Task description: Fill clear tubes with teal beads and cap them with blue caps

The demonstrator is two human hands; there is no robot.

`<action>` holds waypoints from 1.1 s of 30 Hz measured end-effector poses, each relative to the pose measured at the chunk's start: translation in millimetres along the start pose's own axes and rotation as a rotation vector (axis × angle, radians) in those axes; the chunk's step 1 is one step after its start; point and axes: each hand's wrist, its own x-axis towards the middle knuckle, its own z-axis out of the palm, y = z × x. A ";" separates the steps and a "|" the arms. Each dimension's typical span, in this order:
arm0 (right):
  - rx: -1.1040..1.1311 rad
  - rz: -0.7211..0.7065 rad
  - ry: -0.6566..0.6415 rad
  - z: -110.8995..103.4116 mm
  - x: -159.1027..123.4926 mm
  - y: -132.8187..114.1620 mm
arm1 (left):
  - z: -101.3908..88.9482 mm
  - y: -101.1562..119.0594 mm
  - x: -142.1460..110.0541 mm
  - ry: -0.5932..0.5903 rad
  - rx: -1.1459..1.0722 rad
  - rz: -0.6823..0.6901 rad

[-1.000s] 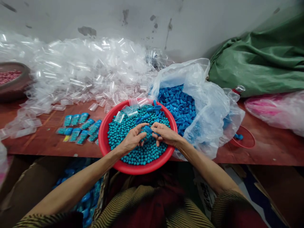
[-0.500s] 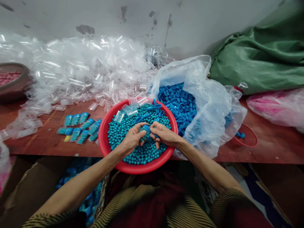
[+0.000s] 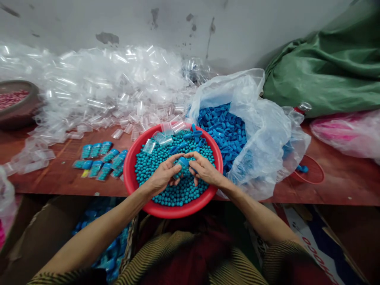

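Over a red basin [image 3: 129, 174] of blue-green beads [image 3: 175, 200], my left hand [image 3: 164, 174] grips a small clear container with a blue cap [image 3: 183, 161]; beads show inside it. My right hand [image 3: 204, 168] is at the container's right side, fingers curled in with the index fingertip by the cap. What lies under those right fingers is hidden. Clear empty containers [image 3: 149, 146] and several loose blue caps [image 3: 197, 135] rest on the beads along the basin's far side.
Left of the basin lie several filled, capped containers [image 3: 95, 168]. Behind is a heap of clear containers [image 3: 113, 87]. To the right stand a plastic bag [image 3: 264, 138] of blue caps [image 3: 219, 126] and a red basket [image 3: 314, 170]. Below the table, a cardboard box [image 3: 38, 233] holds capped containers.
The right fingers have shifted slightly against the capped container, and a blue bit seen beneath them is now less visible. The left hand keeps its hold. The view has moved slightly.
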 end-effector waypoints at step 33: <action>0.171 -0.035 0.075 -16.8 -0.1 -16.4 | 2.5 7.6 -8.8 0.068 0.214 0.140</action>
